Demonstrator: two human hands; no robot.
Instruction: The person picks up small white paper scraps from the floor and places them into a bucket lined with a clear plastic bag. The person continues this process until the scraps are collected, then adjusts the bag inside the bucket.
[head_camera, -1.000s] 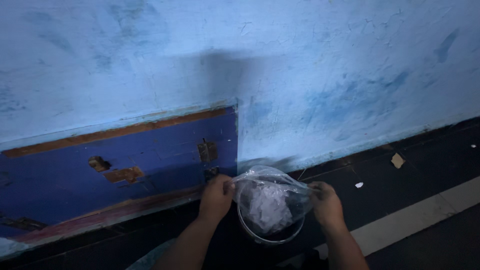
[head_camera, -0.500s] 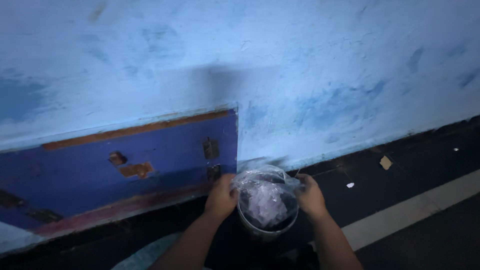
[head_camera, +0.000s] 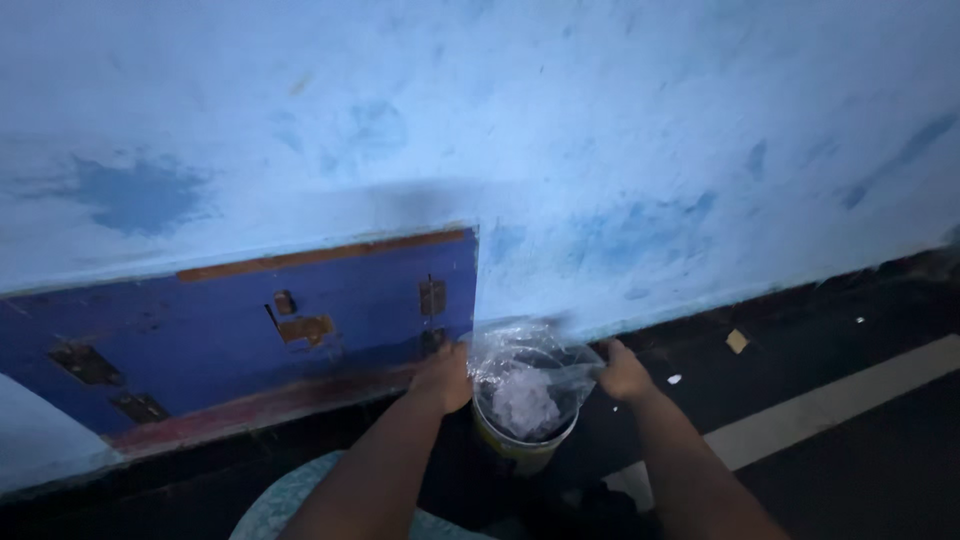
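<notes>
Left hand (head_camera: 443, 377): clamped on left edge of clear plastic bag (head_camera: 528, 368) | right hand (head_camera: 622, 372): gripping its right edge | bag: stretched over round bucket (head_camera: 520, 443) on dark floor (head_camera: 800, 350), beside blue wall (head_camera: 600, 150).

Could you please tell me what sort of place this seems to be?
Probably a worn indoor room, at floor level: a patchy light-blue plaster wall, a chipped dark-blue panel low on it, and a dark floor with a pale stripe.
</notes>
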